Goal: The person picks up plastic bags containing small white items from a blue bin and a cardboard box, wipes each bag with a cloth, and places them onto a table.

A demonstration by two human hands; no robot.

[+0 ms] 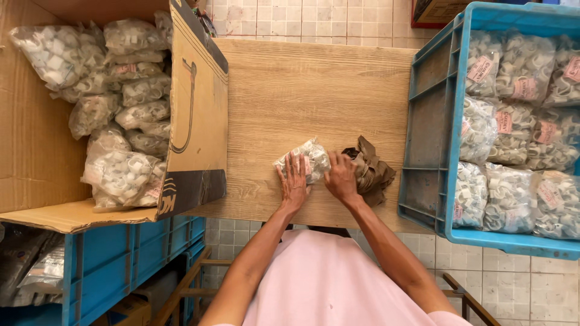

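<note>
Head view: at far left I see a cardboard box (199,108) packed with clear bags of white fittings (121,172). On the wooden table (302,84), my left hand (294,181) lies flat, fingers spread and unclenched, pressing one small clear bag (308,156). My right hand (341,177) touches that bag's right edge, fingers curled on it, beside a crumpled brown cloth (371,172). At right, a blue crate (432,121) holds more labelled bags (513,108).
</note>
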